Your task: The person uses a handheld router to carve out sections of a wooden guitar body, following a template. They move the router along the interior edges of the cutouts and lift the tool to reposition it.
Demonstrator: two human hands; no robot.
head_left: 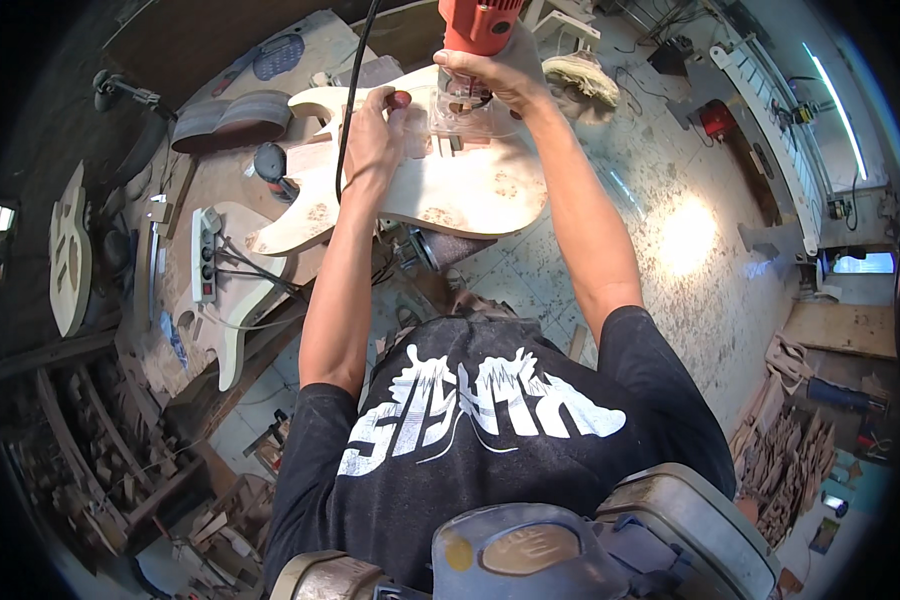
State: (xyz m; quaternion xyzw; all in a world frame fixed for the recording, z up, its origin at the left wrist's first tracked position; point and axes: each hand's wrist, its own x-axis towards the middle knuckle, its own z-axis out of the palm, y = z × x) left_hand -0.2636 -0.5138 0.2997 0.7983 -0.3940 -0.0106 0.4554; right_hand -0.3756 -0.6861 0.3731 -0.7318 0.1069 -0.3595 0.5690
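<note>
A pale wooden guitar body (pixel 470 190) lies flat in front of me, with darker burl patches on its face. Upright on it stands a small handheld router (pixel 478 25), with a red motor housing and a clear base. My right hand (pixel 510 75) wraps round the router's lower part, thumb across the front. At the left side of the base, my left hand (pixel 370 140) rests on the wood with bent fingers against a red knob (pixel 399 99); its fingertips are partly hidden. Beneath the clear base, a slot-like cut shows in the wood. A black cable (pixel 355 90) hangs down across my left wrist.
A sander (pixel 271 163) and a white power strip (pixel 204 262) lie on the left bench, beside a curved dark guitar-side piece (pixel 232 122). Another guitar body (pixel 70 250) stands at far left. Wood scraps (pixel 795 460) fill the lower right. Dust covers the tiled floor (pixel 660 280).
</note>
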